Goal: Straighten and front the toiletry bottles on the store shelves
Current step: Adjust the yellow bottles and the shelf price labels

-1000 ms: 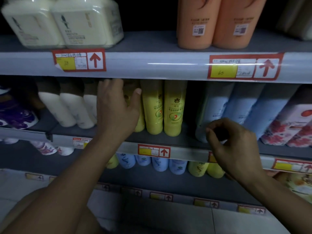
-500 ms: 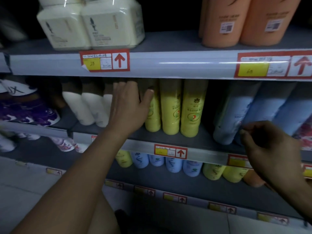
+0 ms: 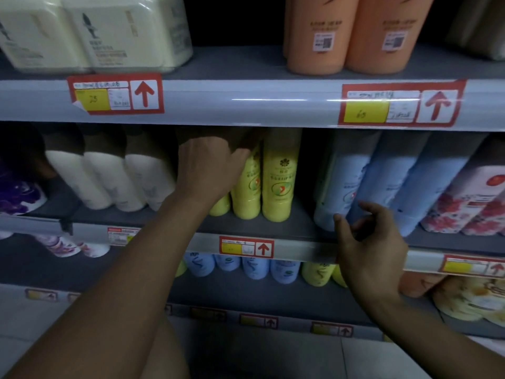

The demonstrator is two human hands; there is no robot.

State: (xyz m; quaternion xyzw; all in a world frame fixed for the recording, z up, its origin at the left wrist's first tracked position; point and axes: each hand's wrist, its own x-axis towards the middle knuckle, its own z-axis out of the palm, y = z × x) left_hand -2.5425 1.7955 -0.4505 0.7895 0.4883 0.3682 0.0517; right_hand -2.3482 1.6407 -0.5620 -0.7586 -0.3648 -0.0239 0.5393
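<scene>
While the yellow bottles stand on the middle shelf, your left hand has slid deeper, fingers now hidden behind their tops; I cannot tell whether they grip one. Your right hand, loosely curled and empty, has drifted up beside the blue bottles, probably next for fronting.

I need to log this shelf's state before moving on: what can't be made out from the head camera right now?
- Leftmost yellow bottle: mostly hidden behind the left hand; its facing is unknown.
- Left hand's fingertips: lost in shadow under the upper shelf edge, so the grip is unclear.
- Bottle caps on the middle shelf: hidden by that same edge.
- Price tag: writing blurred, unreadable.
- Floral bottles: cut off by the right frame edge.
</scene>
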